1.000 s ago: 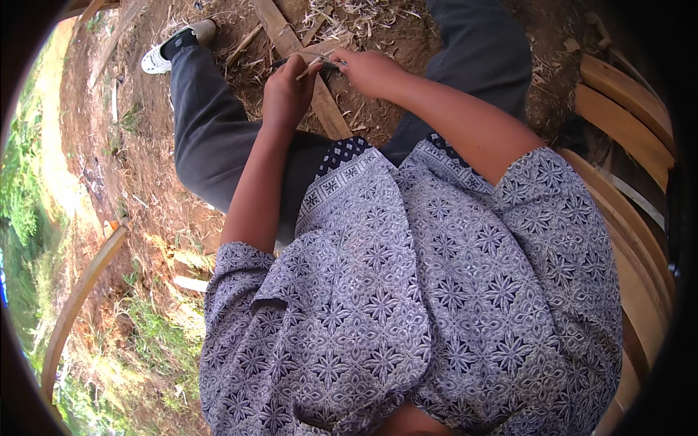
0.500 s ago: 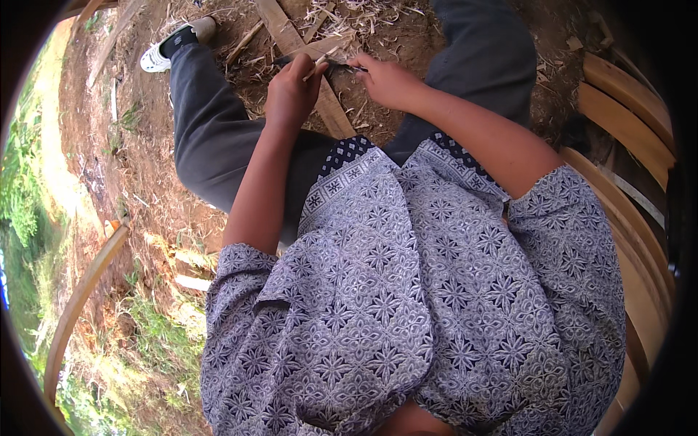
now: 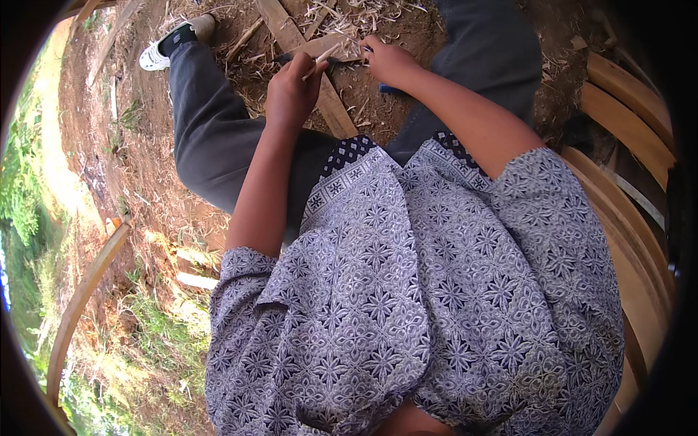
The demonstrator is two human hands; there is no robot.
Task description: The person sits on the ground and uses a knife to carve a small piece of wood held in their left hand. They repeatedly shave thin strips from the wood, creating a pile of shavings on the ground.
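Observation:
Up ahead, between my spread legs, my left hand [image 3: 293, 89] is closed around a thin pale wooden stick [image 3: 325, 59]. The stick slants up and to the right out of the fist. To its right, my right hand [image 3: 391, 61] grips what looks like a knife [image 3: 368, 49]; a dark bit shows at the fingers, and most of it is hidden. A blue piece [image 3: 390, 89] shows below the right wrist; I cannot tell whether it belongs to the knife. The hands are a short way apart.
Under the hands, wooden boards [image 3: 331, 109] lie crossed on brown soil. Pale wood shavings [image 3: 396, 14] are scattered around them. Curved wooden pieces [image 3: 627, 131] stand at the right. Another curved wooden bar [image 3: 86, 298] is at the left, near grass.
My right hand has moved up and to the right, away from the left hand. The blue piece has come into view below its wrist. My left hand has barely moved.

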